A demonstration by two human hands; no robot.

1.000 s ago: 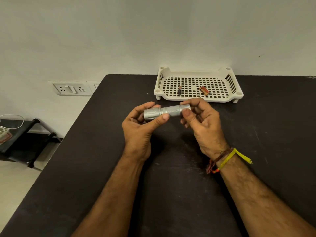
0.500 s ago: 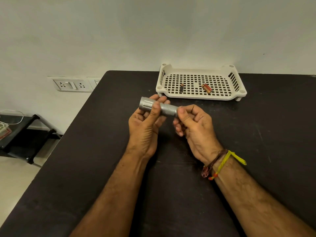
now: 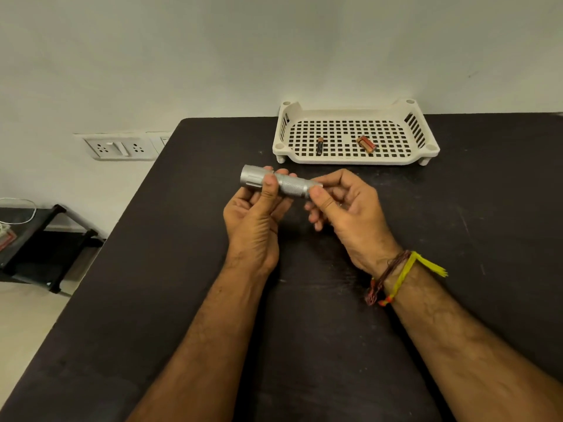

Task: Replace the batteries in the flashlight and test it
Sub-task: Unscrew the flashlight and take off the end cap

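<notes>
Raised slightly since earlier: flashlight [image 3: 280, 184], long axis left-right; left hand [image 3: 259, 214] grips head end, right hand [image 3: 344, 202] pinches tail end.

Head view. The left hand [image 3: 256, 220] grips the silver flashlight [image 3: 278, 184] near its head; the right hand [image 3: 347, 214] pinches its tail end. Both are held above the black table [image 3: 170, 269]. Behind, a white perforated tray [image 3: 350, 158] holds a dark battery [image 3: 319, 145] and two orange batteries [image 3: 366, 144], well apart.

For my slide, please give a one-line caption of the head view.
Both hands, left hand and right hand, hold a silver flashlight before a tray with batteries.
</notes>
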